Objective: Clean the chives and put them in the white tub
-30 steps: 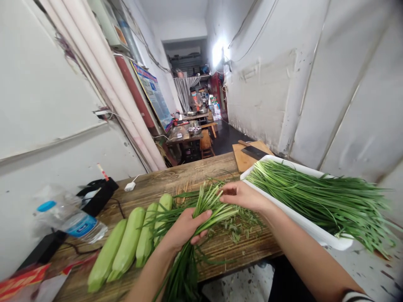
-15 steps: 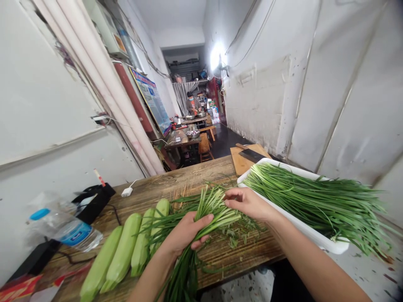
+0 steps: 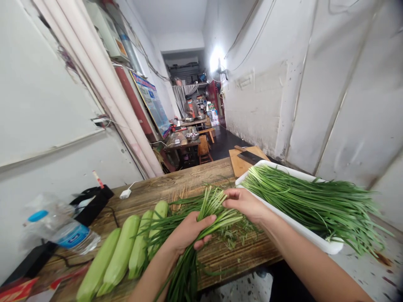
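Observation:
My left hand point(image 3: 193, 233) is wrapped round a bunch of garlic chives point(image 3: 214, 205), thumb across the stems. The pale stem ends point right and away from me, while the green leaves droop below the hand. At those pale ends, my right hand point(image 3: 241, 202) pinches with thumb and forefinger; exactly which stems lie between the fingertips is hard to see. Loose green trimmings point(image 3: 234, 235) are scattered on the wooden table point(image 3: 261, 247) under the bunch. More chives lie beyond my left hand, partly over the pale green zucchini point(image 3: 121, 249).
A white tray point(image 3: 286, 209) heaped with chives point(image 3: 299, 193) stands at the right. Behind it are a cutting board point(image 3: 237, 163) and a cleaver point(image 3: 250, 157). A water bottle point(image 3: 67, 235) and a black box point(image 3: 94, 205) are at the left. A person point(image 3: 190, 108) works far back.
My right thumb and forefinger have closed in on the stem ends. My left hand keeps its grip on the bunch. The view has shifted slightly.

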{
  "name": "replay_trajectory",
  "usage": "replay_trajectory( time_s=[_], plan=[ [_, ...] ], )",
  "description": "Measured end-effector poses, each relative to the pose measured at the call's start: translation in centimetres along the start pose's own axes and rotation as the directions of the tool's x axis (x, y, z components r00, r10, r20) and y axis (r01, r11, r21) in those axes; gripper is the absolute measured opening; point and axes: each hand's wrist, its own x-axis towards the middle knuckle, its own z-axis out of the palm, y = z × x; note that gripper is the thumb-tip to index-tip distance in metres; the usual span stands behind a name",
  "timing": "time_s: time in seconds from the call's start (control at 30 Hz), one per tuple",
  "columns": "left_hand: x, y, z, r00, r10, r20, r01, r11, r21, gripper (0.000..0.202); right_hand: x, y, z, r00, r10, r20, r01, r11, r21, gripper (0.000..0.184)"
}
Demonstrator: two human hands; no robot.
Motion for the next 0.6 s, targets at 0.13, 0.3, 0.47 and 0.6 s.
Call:
replay_trajectory(
  time_s=[0.13, 0.3, 0.47, 0.6],
  plan=[
    [-0.1, -0.3, -0.6, 1.0, -0.009, 0.014, 0.009, 0.999, -0.033, 0.037, 0.7, 0.1, -1.2, 0.995, 0.059, -0.084, -0.037, 0.968, 0.248, 0.022],
    [-0.6, -1.6, -2.2, 0.997, -0.076, -0.017, 0.074, 0.99, -0.117, 0.036, 2.1, 0.4, -4.1, 0.846, -0.263, -0.464, 0.289, 0.957, -0.014, 0.025],
    [-0.5, -1.9, -2.4, 0.995, -0.086, 0.056, 0.094, 0.982, -0.164, 0.036, 1.9, 0.3, -2.8, 0.876, -0.45, -0.174, 0.263, 0.748, -0.61, 0.02],
    [-0.2, -1.7, -1.8, 0.994, -0.084, 0.074, 0.094, 0.982, -0.161, 0.035, 1.4, 0.3, 0.2, 0.947, -0.311, 0.081, 0.309, 0.813, -0.493, 0.022]
  ],
)
